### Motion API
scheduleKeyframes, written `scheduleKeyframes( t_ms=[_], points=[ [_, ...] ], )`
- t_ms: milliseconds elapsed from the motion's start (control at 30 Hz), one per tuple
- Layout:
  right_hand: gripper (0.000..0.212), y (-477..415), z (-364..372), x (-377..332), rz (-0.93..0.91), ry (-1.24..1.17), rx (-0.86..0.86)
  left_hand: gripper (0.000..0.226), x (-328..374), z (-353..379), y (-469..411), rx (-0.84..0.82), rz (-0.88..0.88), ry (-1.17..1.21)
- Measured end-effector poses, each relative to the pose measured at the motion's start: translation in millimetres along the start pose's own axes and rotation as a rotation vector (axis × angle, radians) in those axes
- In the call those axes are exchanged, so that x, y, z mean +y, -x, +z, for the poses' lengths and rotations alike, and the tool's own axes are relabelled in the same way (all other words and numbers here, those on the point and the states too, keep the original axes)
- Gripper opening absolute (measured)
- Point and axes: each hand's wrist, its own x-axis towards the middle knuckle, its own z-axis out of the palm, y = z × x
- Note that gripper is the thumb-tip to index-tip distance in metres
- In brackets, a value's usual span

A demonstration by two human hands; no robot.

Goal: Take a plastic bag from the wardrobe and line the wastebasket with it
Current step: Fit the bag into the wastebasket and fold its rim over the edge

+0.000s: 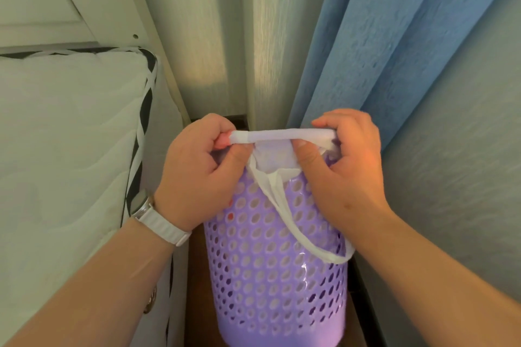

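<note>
White plastic bag [283,134] | edge stretched left-right | wastebasket [277,276] upright

**A narrow corner beside the bed**

A white quilted mattress [64,132] fills the left side. A pale green wall [194,36] stands behind it, a blue curtain [394,36] hangs to the right, and a strip of dark wooden floor [196,290] shows below. Soft light falls on the wall.
</note>
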Motion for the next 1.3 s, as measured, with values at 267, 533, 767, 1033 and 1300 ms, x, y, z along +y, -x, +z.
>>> scheduleKeyframes(
  t_ms=[267, 533, 767, 1033, 1300],
  points=[
    [0.029, -8, -5, -5, 0.152, -0.136, -0.021, 0.021, 4, 0, 0, 0.065, -0.026, 0.027],
    [0.021, -6, 0, -3, 0.093, -0.049, 0.043, 0.023, 3, -8, -5, 0.002, 0.088, -0.041],
    [0.016, 0, 7, -11, -0.030, -0.062, 0.058, 0.030, 28, 9, -1, 0.099, 0.288, -0.380],
    [0.019, 8, 16, -13, -0.061, -0.052, 0.019, 0.024, 13, 8, -3, 0.188, 0.221, -0.350],
    [0.022, 0, 5, -10, 0.126, -0.155, 0.027, 0.023, 7, 2, -7, 0.192, 0.127, -0.122]
  ],
)
